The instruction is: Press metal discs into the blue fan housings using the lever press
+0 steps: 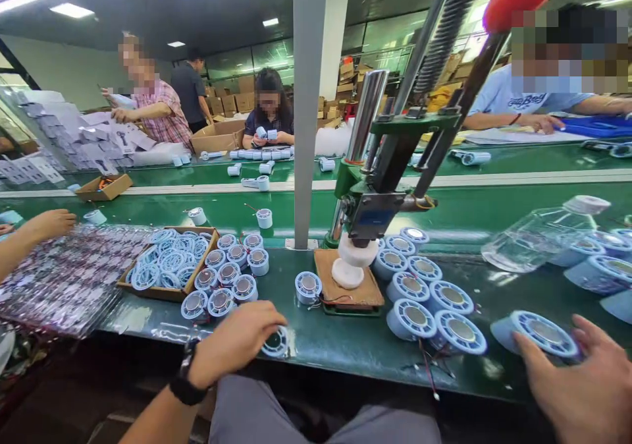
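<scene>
My left hand (241, 340), with a dark watch on the wrist, is closed at the bench's front edge, its fingertips on a light-blue ring-like part (275, 342). At the right, my right hand (575, 371) has thumb and fingers around a round blue motor unit (540, 334). Between the hands stands a hand press (378, 213) with a white pad above a white round seat (347, 273) on a brown board. One blue unit (307, 287) sits just left of that board. Several more units (412, 319) are grouped to the right of the press, others (228, 274) to its left.
A cardboard tray (213, 243) of blue rings stands at the left, beside bubble-wrap-like sheets (64, 279). A clear bottle (543, 233) lies at the right. A grey post (309, 101) rises behind the bench. Several people work across the green conveyor; another person's hand (52, 223) reaches in from the left.
</scene>
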The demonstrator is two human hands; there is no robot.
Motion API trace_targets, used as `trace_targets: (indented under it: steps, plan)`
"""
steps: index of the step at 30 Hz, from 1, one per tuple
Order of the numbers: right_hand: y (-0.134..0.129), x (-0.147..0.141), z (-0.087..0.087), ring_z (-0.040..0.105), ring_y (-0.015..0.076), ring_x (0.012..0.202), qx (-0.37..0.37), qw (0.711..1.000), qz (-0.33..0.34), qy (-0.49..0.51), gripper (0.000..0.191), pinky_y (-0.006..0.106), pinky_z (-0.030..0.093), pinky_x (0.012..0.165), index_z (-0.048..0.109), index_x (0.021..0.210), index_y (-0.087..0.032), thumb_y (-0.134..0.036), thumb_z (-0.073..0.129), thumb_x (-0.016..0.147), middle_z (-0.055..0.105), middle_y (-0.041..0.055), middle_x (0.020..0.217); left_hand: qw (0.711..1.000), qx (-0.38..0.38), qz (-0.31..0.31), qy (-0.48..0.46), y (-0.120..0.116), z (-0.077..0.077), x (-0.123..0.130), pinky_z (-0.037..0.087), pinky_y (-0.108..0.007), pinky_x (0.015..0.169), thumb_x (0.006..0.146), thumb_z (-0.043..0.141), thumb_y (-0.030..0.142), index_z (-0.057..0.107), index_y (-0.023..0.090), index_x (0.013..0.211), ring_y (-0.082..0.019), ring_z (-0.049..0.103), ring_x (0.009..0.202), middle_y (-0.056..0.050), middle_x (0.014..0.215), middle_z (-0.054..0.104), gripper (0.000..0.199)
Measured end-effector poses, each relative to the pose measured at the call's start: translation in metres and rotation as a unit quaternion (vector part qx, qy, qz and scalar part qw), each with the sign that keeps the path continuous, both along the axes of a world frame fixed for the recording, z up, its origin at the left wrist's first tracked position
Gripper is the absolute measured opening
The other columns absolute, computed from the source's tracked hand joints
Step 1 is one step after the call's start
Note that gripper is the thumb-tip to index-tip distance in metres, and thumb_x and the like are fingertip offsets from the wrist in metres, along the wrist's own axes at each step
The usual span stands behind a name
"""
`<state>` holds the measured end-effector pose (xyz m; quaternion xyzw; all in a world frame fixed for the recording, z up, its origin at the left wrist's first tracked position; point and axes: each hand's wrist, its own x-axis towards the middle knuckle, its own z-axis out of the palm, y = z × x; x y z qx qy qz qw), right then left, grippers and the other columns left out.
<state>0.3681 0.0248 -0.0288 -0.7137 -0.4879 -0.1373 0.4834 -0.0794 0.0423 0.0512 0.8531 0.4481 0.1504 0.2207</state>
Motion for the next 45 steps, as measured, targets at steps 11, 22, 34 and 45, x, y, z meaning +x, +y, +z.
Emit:
trace_targets:
  steps: [11, 22, 34, 45]
  plan:
    - [0.057, -0.221, 0.046, 0.044, 0.0320, 0.135, -0.195, 0.850, 0.450, -0.193, 0.052, 0.050, 0.045, 0.108, 0.060, 0.126, -0.015, 0.003, 0.050, 0.078, 0.044, 0.0192, 0.143, 0.965, 0.140, 0.222, -0.010, -0.027, -0.086, 0.045, 0.045, -0.055, 0.105, 0.088, 0.064, 0.029, 0.051, 0.016, 0.137, -0.034, 0.049, 0.125, -0.016, 0.132, 0.054, 0.053]
    - [-0.009, -0.196, 0.003, 0.062, 0.0218, 0.111, -0.163, 0.881, 0.443, -0.027, 0.041, 0.035, 0.057, 0.093, 0.058, 0.125, -0.024, -0.015, 0.062, 0.085, 0.056, 0.0103, 0.126, 0.975, 0.128, 0.181, -0.027, -0.034, -0.092, 0.040, 0.042, -0.051, 0.107, 0.087, 0.062, 0.022, 0.040, 0.023, 0.144, -0.031, 0.047, 0.127, -0.011, 0.136, 0.055, 0.061]
    - [-0.015, -0.219, -0.026, 0.060, 0.0207, 0.124, -0.085, 0.907, 0.404, 0.088, 0.064, 0.033, 0.054, 0.102, 0.037, 0.148, -0.020, -0.018, 0.059, 0.087, 0.058, 0.0096, 0.137, 0.961, 0.080, 0.216, -0.152, -0.019, -0.064, 0.053, 0.049, -0.043, 0.104, 0.089, 0.062, 0.031, 0.034, 0.023, 0.148, -0.026, 0.059, 0.121, -0.011, 0.135, 0.060, 0.065]
    - [-0.010, -0.225, -0.032, 0.058, 0.0200, 0.127, -0.080, 0.903, 0.413, 0.092, 0.079, 0.033, 0.053, 0.103, 0.019, 0.157, -0.023, -0.015, 0.055, 0.088, 0.054, 0.0110, 0.142, 0.983, 0.023, 0.121, -0.135, -0.016, -0.044, 0.072, 0.046, -0.042, 0.108, 0.085, 0.058, 0.016, 0.026, 0.025, 0.152, -0.024, 0.052, 0.128, -0.007, 0.137, 0.057, 0.075]
